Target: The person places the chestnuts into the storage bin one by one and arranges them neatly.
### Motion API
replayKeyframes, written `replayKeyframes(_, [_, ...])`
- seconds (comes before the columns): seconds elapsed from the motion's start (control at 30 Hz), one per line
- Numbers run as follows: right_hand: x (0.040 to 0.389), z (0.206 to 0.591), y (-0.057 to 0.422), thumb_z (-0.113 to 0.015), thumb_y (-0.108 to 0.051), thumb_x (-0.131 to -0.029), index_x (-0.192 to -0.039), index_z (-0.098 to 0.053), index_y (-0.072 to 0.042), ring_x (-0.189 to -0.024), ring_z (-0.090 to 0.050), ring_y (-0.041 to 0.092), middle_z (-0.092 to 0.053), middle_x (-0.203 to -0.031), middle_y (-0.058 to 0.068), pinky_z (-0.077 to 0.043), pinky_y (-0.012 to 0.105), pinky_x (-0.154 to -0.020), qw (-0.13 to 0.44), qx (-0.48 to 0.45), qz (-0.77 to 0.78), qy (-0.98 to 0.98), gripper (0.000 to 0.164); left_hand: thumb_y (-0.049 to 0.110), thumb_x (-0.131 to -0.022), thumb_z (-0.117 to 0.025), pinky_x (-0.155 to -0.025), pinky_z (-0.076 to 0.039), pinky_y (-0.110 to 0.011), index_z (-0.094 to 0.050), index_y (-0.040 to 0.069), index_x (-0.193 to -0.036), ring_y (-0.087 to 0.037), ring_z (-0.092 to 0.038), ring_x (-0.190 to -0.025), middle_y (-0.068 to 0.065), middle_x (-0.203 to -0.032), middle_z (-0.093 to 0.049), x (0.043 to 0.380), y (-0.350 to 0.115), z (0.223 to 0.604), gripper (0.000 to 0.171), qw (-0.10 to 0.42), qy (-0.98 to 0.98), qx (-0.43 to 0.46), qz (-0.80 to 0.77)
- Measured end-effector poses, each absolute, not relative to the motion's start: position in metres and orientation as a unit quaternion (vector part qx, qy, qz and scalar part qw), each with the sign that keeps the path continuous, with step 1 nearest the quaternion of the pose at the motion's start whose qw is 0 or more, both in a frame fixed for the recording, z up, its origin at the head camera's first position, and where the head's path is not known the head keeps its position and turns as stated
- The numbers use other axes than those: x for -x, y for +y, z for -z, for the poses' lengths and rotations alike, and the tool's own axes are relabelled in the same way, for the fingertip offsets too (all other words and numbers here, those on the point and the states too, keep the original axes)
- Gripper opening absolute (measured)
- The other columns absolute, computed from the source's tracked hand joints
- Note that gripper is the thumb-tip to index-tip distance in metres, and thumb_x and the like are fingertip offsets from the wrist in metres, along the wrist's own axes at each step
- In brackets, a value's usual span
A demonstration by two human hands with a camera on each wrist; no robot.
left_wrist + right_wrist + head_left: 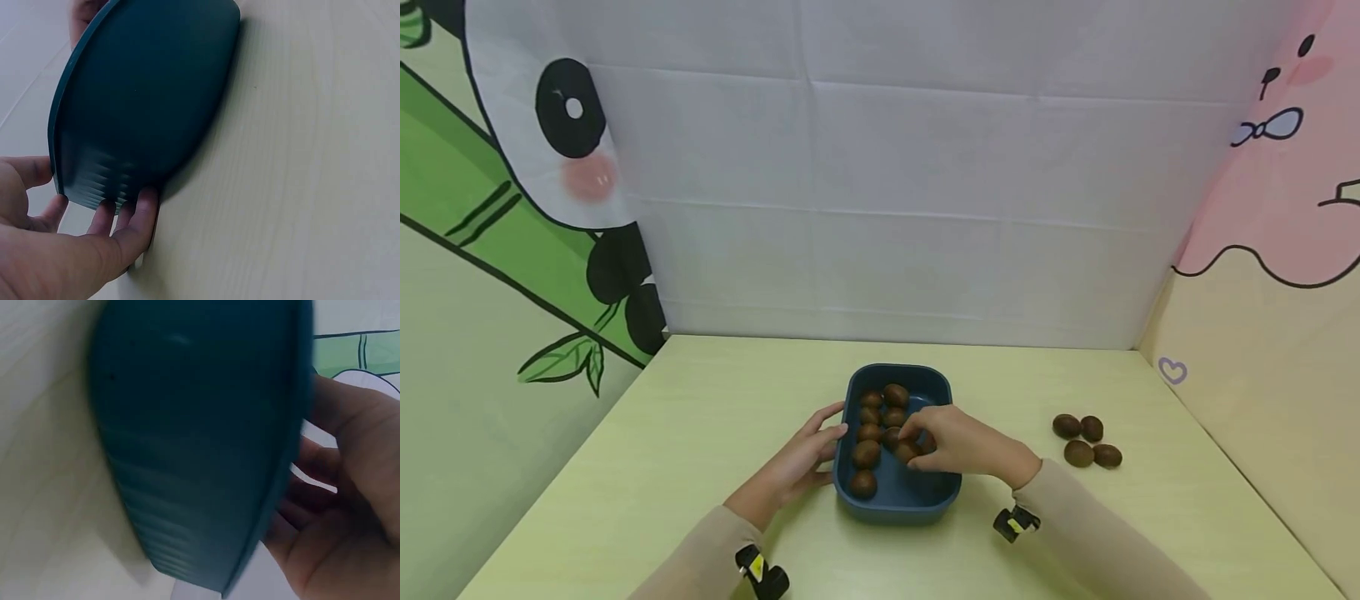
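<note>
A dark blue plastic bin (pixel 898 506) stands on the table with brown kiwis inside, several lined up along its left wall, such as the front kiwi (pixel 862 484), and more in a second row beside them. My right hand (pixel 966 442) reaches over the right rim and pinches a kiwi (pixel 907 452) between thumb and fingers, low in the bin. Part of another kiwi (pixel 928 443) shows beneath that hand. With fingers spread, my left hand (pixel 801 458) rests against the bin's left side. In the left wrist view, its fingertips touch the bin's ribbed outer wall (pixel 144 100). The right fingertips are hidden behind the wall (pixel 194 437) in the right wrist view.
To the right on the pale table (pixel 700 433) lies a loose group of several kiwis (pixel 1078 453). A white panel (pixel 910 167) closes off the back. Side walls carry a panda drawing (pixel 550 167) at left and a pink figure (pixel 1292 200) at right.
</note>
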State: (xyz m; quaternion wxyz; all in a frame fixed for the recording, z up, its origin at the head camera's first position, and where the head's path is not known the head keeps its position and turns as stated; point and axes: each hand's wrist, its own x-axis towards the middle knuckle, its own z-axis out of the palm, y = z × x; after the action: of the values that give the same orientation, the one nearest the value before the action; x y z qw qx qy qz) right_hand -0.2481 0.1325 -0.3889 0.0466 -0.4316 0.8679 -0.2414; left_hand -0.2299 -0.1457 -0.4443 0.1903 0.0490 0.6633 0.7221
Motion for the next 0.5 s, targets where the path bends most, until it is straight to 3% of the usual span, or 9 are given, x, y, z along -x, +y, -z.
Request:
replayKeyframes(0.17, [0.249,0.4,0.119,-0.08,-0.014,-0.086,-0.111,-0.07,-0.006,-0.08,-0.059,0.014,-0.065,-0.099,0.001,-0.047,0.023,-0.067,0.057,0.423,0.221,0.877,0.028,0.034,-0.106,-0.051,-0.095,-0.047,-0.053,-0.02,0.02,-0.159,-0.033,-0.055,-0.127,-0.024,-0.143,-0.051,0.23,-0.145,0.444,0.063,0.19,0.663,-0.049,-0.722])
replayKeyframes(0.5, [0.254,0.415,0.106,-0.083,-0.016,-0.084,-0.108,-0.072,-0.007,-0.077,-0.051,0.007,-0.063,-0.094,-0.001,-0.046,0.022,-0.067,0.043,0.416,0.184,0.89,0.027,0.035,-0.105,-0.052,-0.095,-0.047,-0.052,-0.02,0.02,-0.159,-0.032,-0.055,-0.126,-0.023,-0.142,-0.052,0.23,-0.146,0.445,0.064,0.191,0.663,-0.05,-0.722])
